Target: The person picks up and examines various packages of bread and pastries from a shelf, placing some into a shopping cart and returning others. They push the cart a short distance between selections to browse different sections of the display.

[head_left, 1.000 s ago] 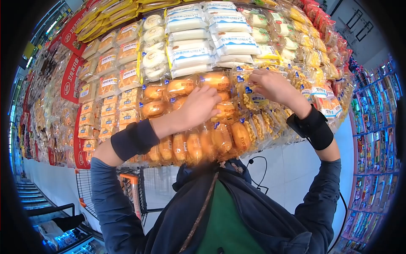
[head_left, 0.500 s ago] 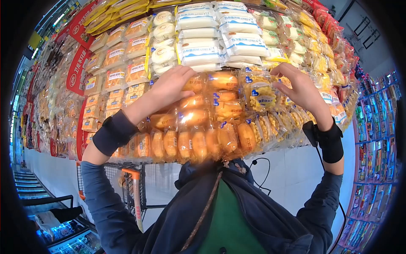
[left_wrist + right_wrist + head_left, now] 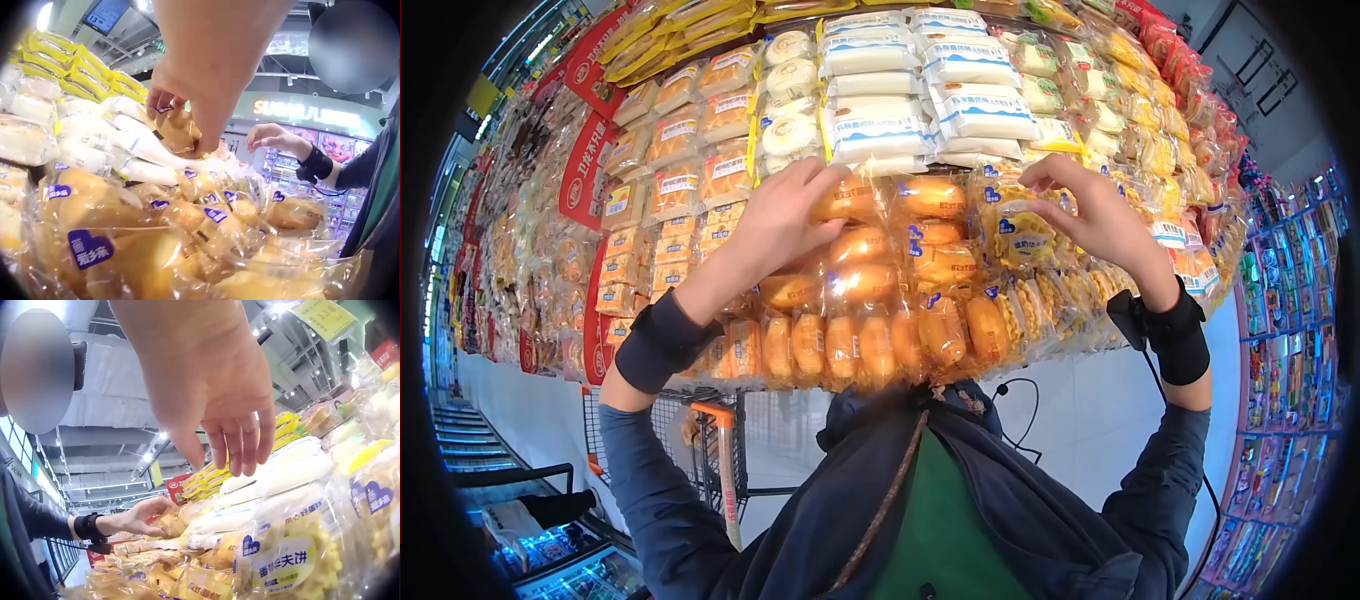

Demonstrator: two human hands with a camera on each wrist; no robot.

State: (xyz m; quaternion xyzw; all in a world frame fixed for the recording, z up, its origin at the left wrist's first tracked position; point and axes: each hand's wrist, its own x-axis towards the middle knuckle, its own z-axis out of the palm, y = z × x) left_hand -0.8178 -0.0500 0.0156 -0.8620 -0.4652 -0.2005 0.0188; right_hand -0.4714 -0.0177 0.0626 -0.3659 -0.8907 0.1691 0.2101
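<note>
My left hand [image 3: 785,218] grips a plastic-wrapped bread roll [image 3: 180,131] between thumb and fingers, at the back of the bread rows. The roll is golden brown with a purple label. Other wrapped rolls [image 3: 861,280] lie just in front, some with purple heart labels. Over the wavy yellow waffle packs [image 3: 1025,238] hovers my right hand [image 3: 1095,212], fingers loosely bent and nothing in them. Its palm and relaxed fingers show in the right wrist view, above a waffle pack [image 3: 284,569] with a white label.
White-and-blue packs [image 3: 985,110] are stacked behind the rolls. Square wrapped cakes [image 3: 670,190] fill the left side, past which runs a red strip [image 3: 585,175]. A shopping cart [image 3: 720,440] stands below the display's front edge. Shelves [image 3: 1290,300] line the right.
My left hand has moved left from the middle rolls and now holds a roll at the back. My right hand has shifted right, away from the waffle pack it was touching.
</note>
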